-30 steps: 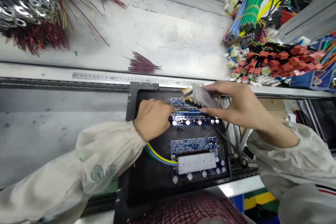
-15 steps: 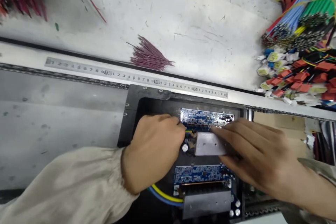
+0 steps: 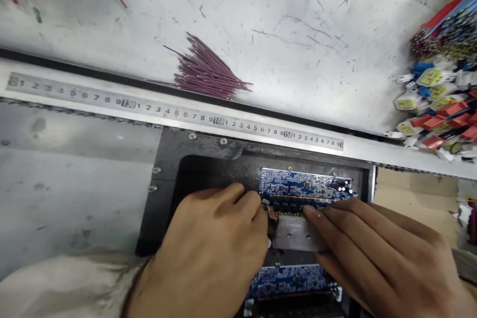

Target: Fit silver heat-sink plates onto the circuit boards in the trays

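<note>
A black fixture tray [image 3: 175,151] holds a blue circuit board [image 3: 303,186] at its far side, and a second blue board [image 3: 286,278] shows nearer to me. On the far board lies a flat silver metal plate [image 3: 294,233]. My right hand [image 3: 372,256] lies over the plate with its fingers stretched along the plate's top and right side. My left hand [image 3: 216,253] is curled, its fingertips pinched at the plate's left end, where a small brown part sits. What those fingers hold is too small to name.
A steel ruler [image 3: 175,114] runs along the rail behind the tray. A loose bundle of maroon wires [image 3: 204,72] lies on the scratched white bench beyond it. Coloured wire harnesses with red and yellow connectors [image 3: 439,104] pile at the right edge.
The silver plate went from held tilted above the far board to lying flat on it. Both hands came down onto the board, and my view moved in closer.
</note>
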The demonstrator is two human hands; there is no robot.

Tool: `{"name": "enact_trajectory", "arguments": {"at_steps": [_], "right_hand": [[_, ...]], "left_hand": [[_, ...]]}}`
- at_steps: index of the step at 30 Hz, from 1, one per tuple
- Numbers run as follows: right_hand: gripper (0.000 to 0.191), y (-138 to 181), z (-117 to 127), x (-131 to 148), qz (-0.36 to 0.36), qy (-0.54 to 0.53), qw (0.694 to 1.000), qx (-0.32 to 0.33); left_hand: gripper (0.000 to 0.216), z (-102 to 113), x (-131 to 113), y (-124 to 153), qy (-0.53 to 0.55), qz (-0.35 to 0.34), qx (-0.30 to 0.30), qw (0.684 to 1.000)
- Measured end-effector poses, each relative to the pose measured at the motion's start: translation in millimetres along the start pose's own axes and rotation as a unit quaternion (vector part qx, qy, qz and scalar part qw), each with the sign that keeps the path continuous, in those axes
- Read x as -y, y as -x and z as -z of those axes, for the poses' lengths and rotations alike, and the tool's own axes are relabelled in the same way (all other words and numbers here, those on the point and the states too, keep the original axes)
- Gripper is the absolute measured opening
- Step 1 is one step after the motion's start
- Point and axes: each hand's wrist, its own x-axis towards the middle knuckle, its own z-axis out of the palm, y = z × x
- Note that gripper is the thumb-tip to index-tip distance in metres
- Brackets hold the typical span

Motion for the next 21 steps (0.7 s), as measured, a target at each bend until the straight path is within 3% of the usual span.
{"name": "enact_trajectory", "arguments": {"at_steps": [3, 13, 21], "right_hand": [[0.023, 0.5, -3.7, 1.4, -0.009, 0.017, 1.000, -0.006], [0.025, 0.2, -13.4, -5.9, -0.007, 0.031, 0.999, -0.017], [0.026, 2.2, -15.1, -6.1, -0.015, 0.028, 0.999, -0.030]], "left_hand": [[0.021, -5.6, 2.8, 3.0, 0.006, -0.024, -0.014, 1.000], [0.038, -9.5, 7.2, 5.1, 0.027, 0.005, -0.104, 0.994], [0.046, -11.1, 6.0, 7.5, 0.024, 0.009, -0.108, 0.994]]}}
